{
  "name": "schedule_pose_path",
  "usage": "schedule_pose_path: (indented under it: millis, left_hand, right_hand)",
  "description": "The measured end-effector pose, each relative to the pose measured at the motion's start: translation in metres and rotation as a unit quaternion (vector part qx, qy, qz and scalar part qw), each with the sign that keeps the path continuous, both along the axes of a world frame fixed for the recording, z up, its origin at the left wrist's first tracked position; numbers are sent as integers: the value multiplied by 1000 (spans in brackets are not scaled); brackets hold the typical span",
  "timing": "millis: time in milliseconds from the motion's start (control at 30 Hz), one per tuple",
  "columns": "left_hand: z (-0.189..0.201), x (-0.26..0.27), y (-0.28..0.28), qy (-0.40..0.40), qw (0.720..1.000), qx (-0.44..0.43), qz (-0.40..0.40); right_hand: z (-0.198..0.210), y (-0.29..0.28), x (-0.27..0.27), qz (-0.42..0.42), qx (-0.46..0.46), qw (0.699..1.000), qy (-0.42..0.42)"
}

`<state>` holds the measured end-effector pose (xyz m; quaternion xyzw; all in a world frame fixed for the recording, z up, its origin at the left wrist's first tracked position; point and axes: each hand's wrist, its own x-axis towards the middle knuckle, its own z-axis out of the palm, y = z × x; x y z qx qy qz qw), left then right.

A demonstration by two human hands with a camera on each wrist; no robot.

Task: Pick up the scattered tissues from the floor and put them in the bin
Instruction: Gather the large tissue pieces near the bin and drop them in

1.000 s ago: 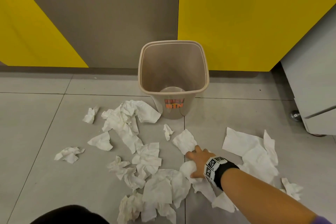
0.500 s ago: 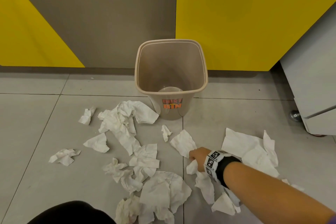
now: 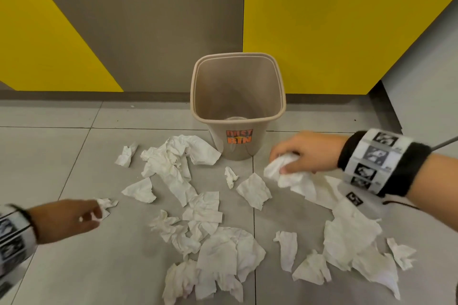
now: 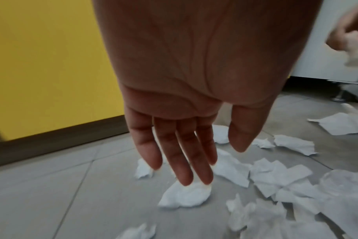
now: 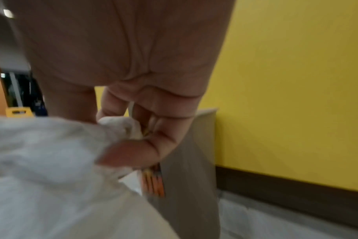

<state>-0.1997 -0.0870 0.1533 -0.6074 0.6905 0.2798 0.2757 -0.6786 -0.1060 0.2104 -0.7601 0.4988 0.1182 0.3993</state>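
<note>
A beige bin [image 3: 238, 111] with an orange label stands open against the wall. Several crumpled white tissues [image 3: 218, 250] lie scattered on the floor in front of it. My right hand [image 3: 295, 156] hovers just right of the bin's base and grips a bunch of tissue [image 3: 295, 178] that trails down; the right wrist view shows the fingers [image 5: 153, 142] curled round this tissue [image 5: 51, 161] beside the bin [image 5: 196, 161]. My left hand [image 3: 93, 215] reaches in from the left, fingers [image 4: 184, 161] straight, tips at a small tissue [image 4: 184, 196]; whether they touch it is unclear.
A white cabinet [image 3: 431, 86] on castors stands at the right, close to the tissues there. Yellow and grey wall panels [image 3: 138, 22] with a dark skirting run behind the bin. Bare grey floor tiles [image 3: 49, 156] lie to the left.
My right hand has lifted off the floor with a bunch of tissue and moved up and right, next to the bin. My left hand has come into view over a small tissue.
</note>
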Motion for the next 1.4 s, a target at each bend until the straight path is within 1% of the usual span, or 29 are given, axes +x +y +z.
schedule_pose_path:
  millis: [67, 133, 233, 333, 467, 567, 633, 733, 800, 867, 900, 967, 1033, 1067, 1133, 1167, 1233, 1267, 1333, 1400]
  left_hand:
    - [9, -44, -10, -55, 994, 32, -92]
    - [-3, -85, -14, -63, 989, 34, -130]
    - [-35, -132, -7, -48, 991, 26, -125]
    - [-68, -160, 10, -51, 989, 24, -137]
    - [-103, -174, 32, -46, 994, 7, -99]
    - [-117, -173, 41, -36, 997, -2, -74]
    - [-122, -173, 45, -27, 997, -5, -66]
    - [-126, -176, 47, -5, 998, -24, -63]
    - [-130, -177, 47, 10, 997, -35, -71]
    - [-135, -179, 49, 14, 996, -27, -88]
    - [-138, -181, 50, 10, 995, -24, -99]
    - [-144, -184, 50, -2, 993, -30, -116]
    - [-149, -187, 48, -8, 992, -36, -118]
    - [-150, -188, 47, -10, 992, -31, -119]
    - [-151, -189, 45, -20, 991, -14, -131]
    - [-150, -190, 44, -25, 990, -5, -141]
    - [-146, -193, 42, -36, 986, 14, -165]
    - [-140, -196, 39, -41, 983, 21, -179]
    - [-119, -203, 30, -42, 977, 24, -208]
    - [-83, -212, 17, -21, 975, 19, -219]
  right_hand:
    - [29, -9, -1, -20, -36, 998, -39]
    - [51, -21, -1, -44, -82, 992, -80]
    - [72, -42, 2, -94, -142, 975, -140]
    - [77, -66, 9, -140, -187, 958, -165]
    - [67, -94, 25, -214, -214, 934, -189]
    - [59, -111, 37, -280, -232, 909, -205]
    - [53, -118, 42, -331, -232, 890, -211]
    - [39, -124, 46, -404, -193, 865, -225]
    - [31, -123, 46, -438, -137, 862, -213]
    - [24, -121, 43, -449, -107, 871, -171]
    - [21, -118, 41, -440, -117, 877, -151]
    - [18, -110, 39, -392, -190, 894, -109]
    - [18, -91, 37, -311, -290, 902, -71]
    - [18, -77, 36, -268, -331, 902, -68]
    - [13, -46, 35, -170, -377, 906, -84]
    - [6, -29, 34, -113, -384, 913, -82]
    - [-18, 2, 33, 4, -358, 932, -51]
    - [-35, 15, 33, 46, -318, 946, -30]
    - [-74, 38, 37, 99, -216, 971, 20]
    - [-113, 56, 42, 129, -135, 981, 60]
